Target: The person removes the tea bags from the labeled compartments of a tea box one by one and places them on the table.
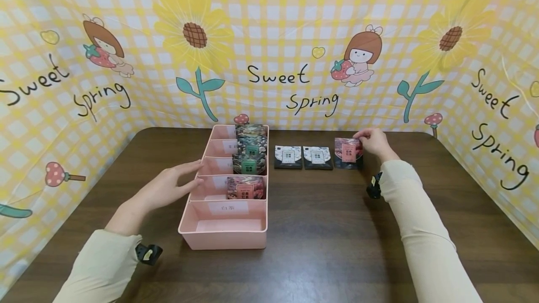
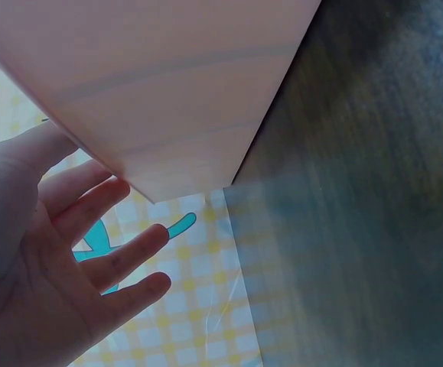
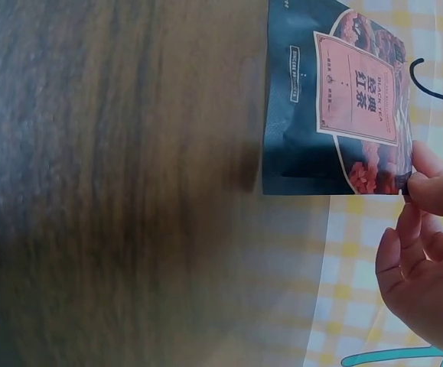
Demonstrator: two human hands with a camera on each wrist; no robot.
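My right hand pinches a black tea sachet with a red label by its upper right corner. In the right wrist view thumb and finger grip the edge of this sachet, its printed front showing. My left hand rests its fingertips on the left rim of a pink divided box. From the left wrist view, the fingers of the left hand are spread and relaxed along the box's side wall. Another red-labelled sachet stands in the box's second compartment from the front.
Two white-and-black sachets lie side by side right of the box. Green-labelled sachets fill compartments farther back. A white paper label marks the bare front compartment. A checked cloth hangs behind the brown table.
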